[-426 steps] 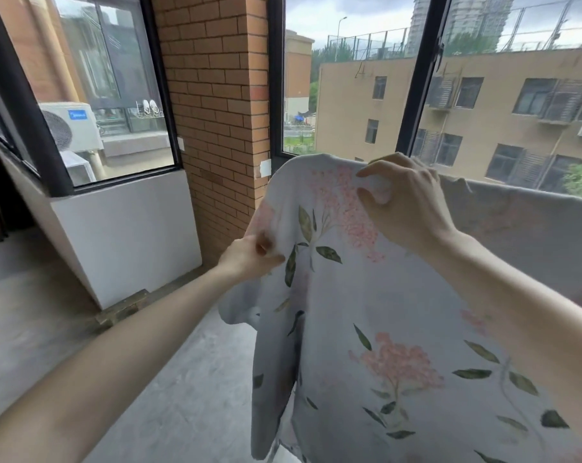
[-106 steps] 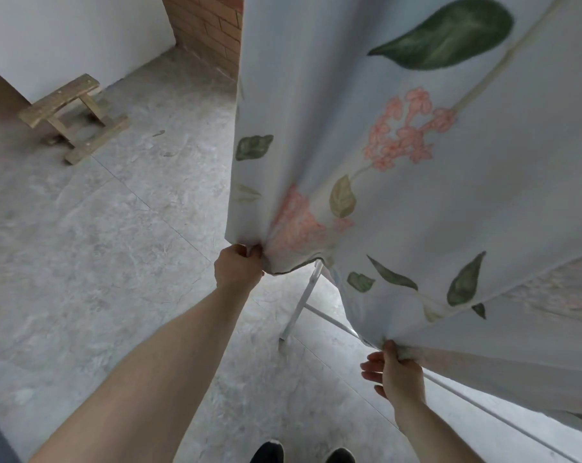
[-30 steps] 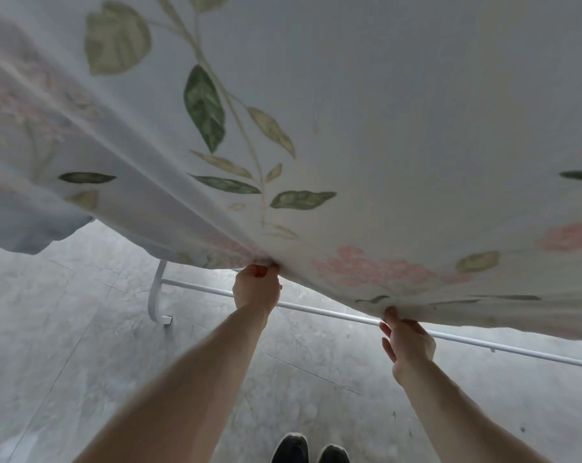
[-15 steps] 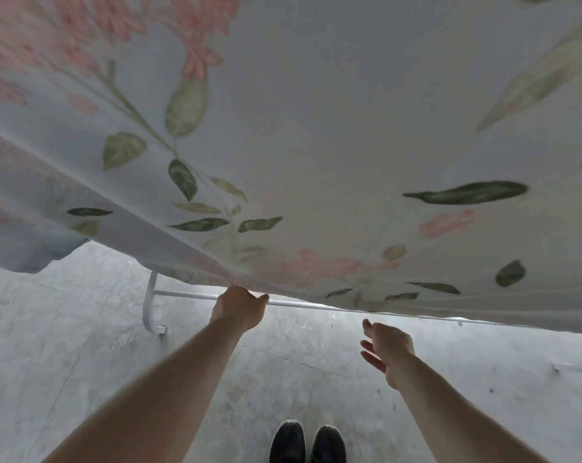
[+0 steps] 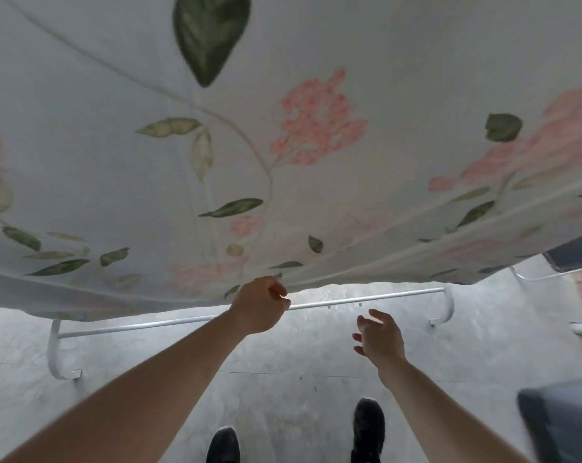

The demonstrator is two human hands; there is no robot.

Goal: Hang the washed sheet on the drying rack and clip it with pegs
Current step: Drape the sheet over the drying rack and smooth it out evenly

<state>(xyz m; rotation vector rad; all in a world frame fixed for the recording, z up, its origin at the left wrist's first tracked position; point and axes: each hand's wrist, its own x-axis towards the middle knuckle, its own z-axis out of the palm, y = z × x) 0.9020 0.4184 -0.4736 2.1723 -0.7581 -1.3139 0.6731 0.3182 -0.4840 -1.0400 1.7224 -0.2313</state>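
Grey concrete floor [image 5: 282, 379] beneath both hands. Left hand [image 5: 261, 304] pinches floral sheet's [image 5: 282, 162] hem (pink blossoms, green leaves); right hand [image 5: 379, 337] open, empty.

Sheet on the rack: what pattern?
Pale sheet printed with pink flowers and green leaves; head view.

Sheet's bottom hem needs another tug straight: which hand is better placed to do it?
Left, probably. The left hand already pinches the sheet at its lower hem, while the right hand hangs open below the hem, touching nothing.
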